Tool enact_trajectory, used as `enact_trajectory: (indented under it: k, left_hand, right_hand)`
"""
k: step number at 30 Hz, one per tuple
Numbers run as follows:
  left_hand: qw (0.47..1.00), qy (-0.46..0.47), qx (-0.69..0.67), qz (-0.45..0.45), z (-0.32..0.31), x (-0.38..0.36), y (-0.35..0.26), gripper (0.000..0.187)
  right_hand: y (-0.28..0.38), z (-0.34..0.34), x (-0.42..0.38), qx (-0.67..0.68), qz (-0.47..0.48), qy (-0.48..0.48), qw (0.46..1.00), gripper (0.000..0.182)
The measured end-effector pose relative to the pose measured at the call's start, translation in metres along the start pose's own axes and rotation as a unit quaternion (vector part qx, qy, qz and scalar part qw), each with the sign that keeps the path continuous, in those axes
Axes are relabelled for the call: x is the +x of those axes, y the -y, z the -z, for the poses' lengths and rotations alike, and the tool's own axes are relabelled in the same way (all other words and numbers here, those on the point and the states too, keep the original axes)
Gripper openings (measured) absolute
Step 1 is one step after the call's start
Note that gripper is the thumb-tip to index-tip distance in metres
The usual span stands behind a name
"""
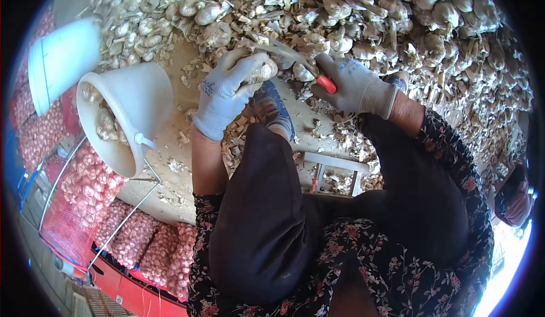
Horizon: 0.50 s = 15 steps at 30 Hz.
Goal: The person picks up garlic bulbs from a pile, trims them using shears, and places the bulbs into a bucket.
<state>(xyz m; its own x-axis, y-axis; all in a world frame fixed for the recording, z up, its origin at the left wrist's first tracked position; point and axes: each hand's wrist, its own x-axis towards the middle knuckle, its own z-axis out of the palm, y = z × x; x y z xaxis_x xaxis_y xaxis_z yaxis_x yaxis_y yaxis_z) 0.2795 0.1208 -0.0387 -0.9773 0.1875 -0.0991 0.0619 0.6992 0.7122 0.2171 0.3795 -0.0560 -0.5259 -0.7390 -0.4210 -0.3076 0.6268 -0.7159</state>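
Observation:
My left hand, in a pale work glove, is closed around a garlic bulb. Its thumb and fingers wrap the bulb, which partly shows on the right side. My right hand, gloved alike, grips a red-handled cutting tool. The tool's metal blade reaches up and left, close above the bulb. Blur keeps me from telling whether it is a knife or shears. Straight ahead of both hands lies a big heap of dry garlic with stalks and loose skins.
Tilted at the left, a white bucket holds garlic bulbs. A second pale bucket lies beyond it. Mesh sacks of garlic line the lower left beside a metal frame. Between my legs stands a low metal stool.

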Motion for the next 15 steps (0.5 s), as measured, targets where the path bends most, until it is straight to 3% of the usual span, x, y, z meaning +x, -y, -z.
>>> enact_trajectory:
  k: [5, 8, 11, 15]
  left_hand:
    - [0.999, 0.02, 0.019, -0.031, -0.002, 0.011, -0.002, 0.054]
    - [0.999, 0.005, 0.01, -0.047, -0.008, 0.013, -0.004, 0.057]
    - [0.999, 0.002, 0.011, -0.038, -0.008, 0.013, -0.007, 0.059]
    - [0.997, 0.035, -0.007, -0.061, -0.008, 0.018, -0.005, 0.06]
  right_hand:
    - [-0.004, 0.017, -0.003, -0.052, -0.066, 0.059, 0.995, 0.039]
    - [-0.017, 0.011, -0.01, 0.014, -0.003, 0.011, 1.0, 0.039]
    - [-0.018, 0.009, -0.01, 0.05, -0.018, 0.045, 0.998, 0.04]
    - [-0.017, 0.009, -0.007, 0.003, 0.004, 0.017, 1.0, 0.039]
